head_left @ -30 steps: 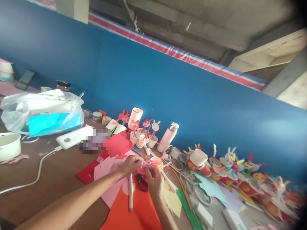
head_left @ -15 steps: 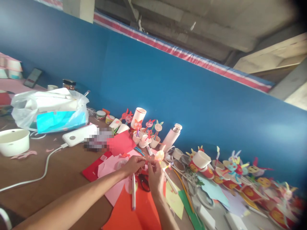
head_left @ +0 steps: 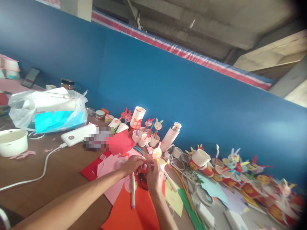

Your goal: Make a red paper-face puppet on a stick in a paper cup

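Note:
My left hand and my right hand meet fingertip to fingertip over the papers, both pinched closed. A small reddish piece shows between the fingertips, mostly hidden by them; its kind is unclear. Just below the hands, scissors with dark handles lie partly covered. A white marker rests on an orange-red sheet under my wrists. Pink paper spreads beneath my left forearm. Beyond my right hand, a pale rabbit-like paper figure stands up by a paper cup.
Paper cups with rabbit-faced figures stand along the blue wall, near a pink thermos. More decorated cups crowd the right. At left are a plastic bag, a power bank with a cable, and a white tub.
The view has shifted slightly. Both hands stay pinched together at nearly the same spot, with only small finger movement.

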Demonstrator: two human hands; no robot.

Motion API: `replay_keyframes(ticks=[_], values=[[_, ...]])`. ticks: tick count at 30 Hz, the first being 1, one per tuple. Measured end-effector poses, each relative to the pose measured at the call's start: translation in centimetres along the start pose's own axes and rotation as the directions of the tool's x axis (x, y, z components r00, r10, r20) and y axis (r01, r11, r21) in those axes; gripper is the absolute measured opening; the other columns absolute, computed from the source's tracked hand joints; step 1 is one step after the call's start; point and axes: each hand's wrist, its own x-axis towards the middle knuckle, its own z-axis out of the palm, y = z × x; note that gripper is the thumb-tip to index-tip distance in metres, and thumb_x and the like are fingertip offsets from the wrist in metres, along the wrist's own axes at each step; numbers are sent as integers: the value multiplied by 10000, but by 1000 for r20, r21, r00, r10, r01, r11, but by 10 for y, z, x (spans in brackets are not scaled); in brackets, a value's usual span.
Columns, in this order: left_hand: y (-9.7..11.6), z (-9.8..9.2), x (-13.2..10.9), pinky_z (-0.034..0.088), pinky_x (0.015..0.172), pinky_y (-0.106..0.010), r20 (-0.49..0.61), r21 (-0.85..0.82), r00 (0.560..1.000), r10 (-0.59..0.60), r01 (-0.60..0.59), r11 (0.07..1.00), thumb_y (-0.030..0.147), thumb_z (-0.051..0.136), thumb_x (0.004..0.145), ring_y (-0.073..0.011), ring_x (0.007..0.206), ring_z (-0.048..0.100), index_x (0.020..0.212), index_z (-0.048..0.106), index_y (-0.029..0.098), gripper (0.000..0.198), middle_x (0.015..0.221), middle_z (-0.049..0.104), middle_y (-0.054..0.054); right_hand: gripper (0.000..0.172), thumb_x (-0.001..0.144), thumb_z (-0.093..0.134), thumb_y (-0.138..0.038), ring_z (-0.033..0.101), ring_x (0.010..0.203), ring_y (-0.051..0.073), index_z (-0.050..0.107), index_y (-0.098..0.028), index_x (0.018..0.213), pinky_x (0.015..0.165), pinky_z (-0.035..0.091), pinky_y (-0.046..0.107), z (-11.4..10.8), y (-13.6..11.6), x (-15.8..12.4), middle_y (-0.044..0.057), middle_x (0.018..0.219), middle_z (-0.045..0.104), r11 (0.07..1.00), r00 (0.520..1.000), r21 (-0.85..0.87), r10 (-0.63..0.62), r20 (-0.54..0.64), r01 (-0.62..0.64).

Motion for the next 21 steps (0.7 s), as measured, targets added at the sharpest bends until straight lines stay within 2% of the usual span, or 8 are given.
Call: replay_keyframes(ticks=[6,13,17,21], values=[[9,1,-6,327,405,-205,-35,-6,997,70,-70,998,328,469,831,-90,384,446,705,582,132,259,441,476,47,178,865,443,-274,609,758,226,602,-193,848,650,414,296,0,0,-1,63,819,665,998,1000,-55,-23,1,23],[8,4,-7,305,412,-215,-93,23,990,102,-100,995,282,473,765,-103,392,445,587,524,155,225,432,483,27,145,845,460,-228,628,721,224,599,-185,853,637,424,296,0,-1,-3,65,788,682,997,1000,-78,-27,6,27],[5,4,-5,306,406,-216,-122,42,989,86,-81,996,253,462,779,-93,386,436,579,518,152,231,444,476,27,180,855,448,-234,643,776,220,614,-185,906,672,452,296,-2,-2,-2,69,849,699,997,999,-66,-35,28,37],[3,5,-5,353,423,-206,-115,58,991,67,-61,996,303,483,849,-82,418,457,651,534,137,263,496,489,44,225,865,425,-228,653,790,226,628,-173,942,688,467,309,-4,-3,0,78,872,708,997,999,-74,-27,29,29]])
